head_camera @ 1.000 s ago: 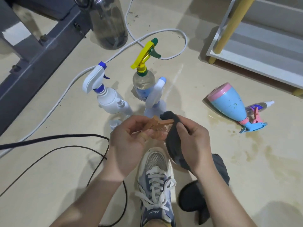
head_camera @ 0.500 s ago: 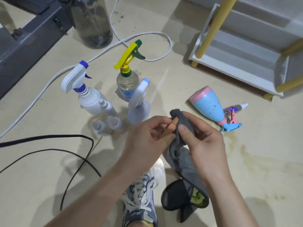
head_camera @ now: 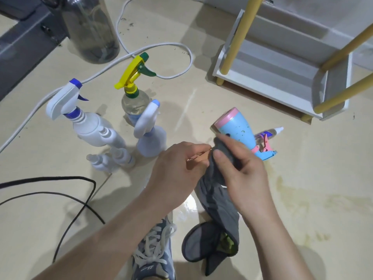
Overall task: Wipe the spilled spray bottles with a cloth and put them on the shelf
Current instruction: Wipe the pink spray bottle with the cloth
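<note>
Evidently early: at frame centre the left hand (head_camera: 179,168) pinches a small thing (head_camera: 198,157), mostly hidden, while the right hand (head_camera: 242,174) grips the grey cloth (head_camera: 218,201) round it. A blue bottle (head_camera: 236,132) lies on the stained floor (head_camera: 302,199). Other standing bottles (head_camera: 88,128) wait centre left, and none is on the shelf (head_camera: 262,77) at upper right.

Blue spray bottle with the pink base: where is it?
Head view, right of centre: the blue spray bottle lies on its side on the floor, just beyond the right hand and grey cloth.
</note>
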